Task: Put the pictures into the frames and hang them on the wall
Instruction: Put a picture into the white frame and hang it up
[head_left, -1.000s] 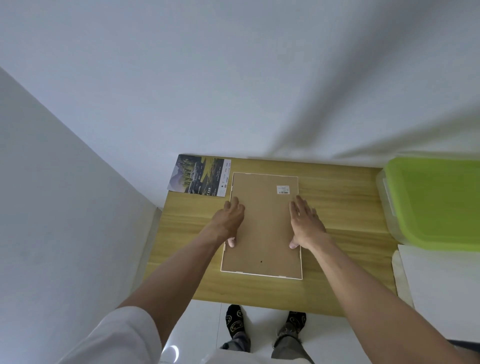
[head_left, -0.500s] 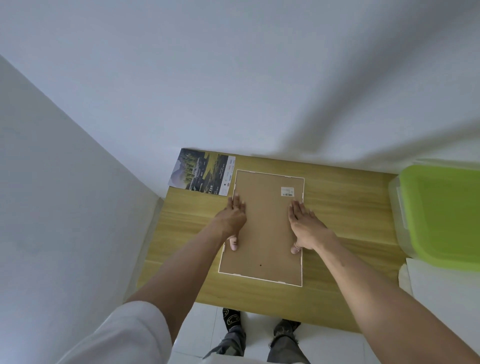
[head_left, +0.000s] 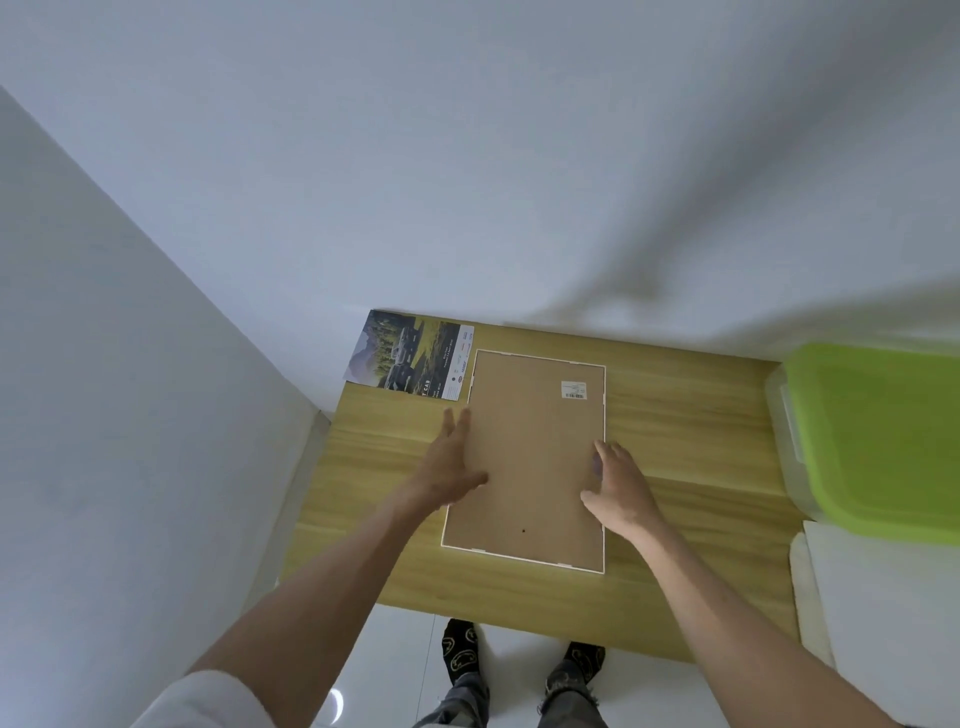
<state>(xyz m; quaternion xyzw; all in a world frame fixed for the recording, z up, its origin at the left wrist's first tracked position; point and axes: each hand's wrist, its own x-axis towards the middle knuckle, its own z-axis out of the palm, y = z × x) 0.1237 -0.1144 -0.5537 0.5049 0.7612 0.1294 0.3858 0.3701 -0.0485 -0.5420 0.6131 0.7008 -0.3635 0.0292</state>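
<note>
Early in the task, by the look of it: frame (head_left: 530, 457) face-down on the tabletop (head_left: 675, 426), brown backing board up, white rim showing round the edges, a small barcode label (head_left: 573, 389) near its far right corner. Picture (head_left: 410, 361), a landscape print, flat at the far left corner of the tabletop, just beside the frame's far left corner and not yet inside it. Nothing hung on the wall (head_left: 467, 156). Left to do, probably: opening the back, slipping the print in, closing, hanging.

Left hand (head_left: 452, 462) released, fingers straight, along the frame's left edge, thumb over the backing. Right hand (head_left: 618, 483) released too, fingers loosely bent at the right edge, grasping nothing; contact with the board hard to tell.

Light wood-grain tabletop pushed into a corner of plain white walls. Lime-green lidded bin (head_left: 878, 441) at the right, something white (head_left: 883, 597) beneath it. Glossy white floor (head_left: 395, 660) below, dark patterned socks (head_left: 460, 657) at the near edge
</note>
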